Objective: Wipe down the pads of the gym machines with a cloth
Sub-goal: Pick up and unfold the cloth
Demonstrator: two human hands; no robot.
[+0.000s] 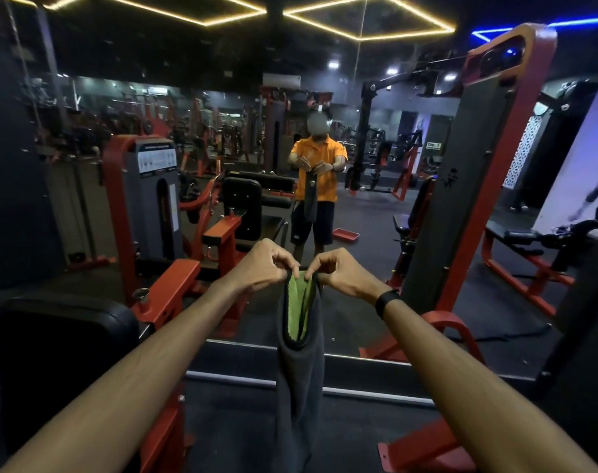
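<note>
A dark grey cloth (pixel 301 377) with a green inner face hangs straight down in front of me. Both hands pinch its top edge side by side at chest height: my left hand (pixel 263 268) on the left corner, my right hand (pixel 342 273) on the right. A black watch band sits on my right wrist. The black pad (pixel 62 332) of a red-framed machine lies low at my left, apart from the cloth. A wall mirror ahead shows a person in an orange shirt holding the same cloth.
A red machine with a grey weight-stack cover (pixel 154 199) stands at left, and a tall red and black weight tower (pixel 461 199) at right. A bench with a red frame (pixel 523 264) is at the far right. The mirror's sill (pixel 359 360) crosses the dark floor.
</note>
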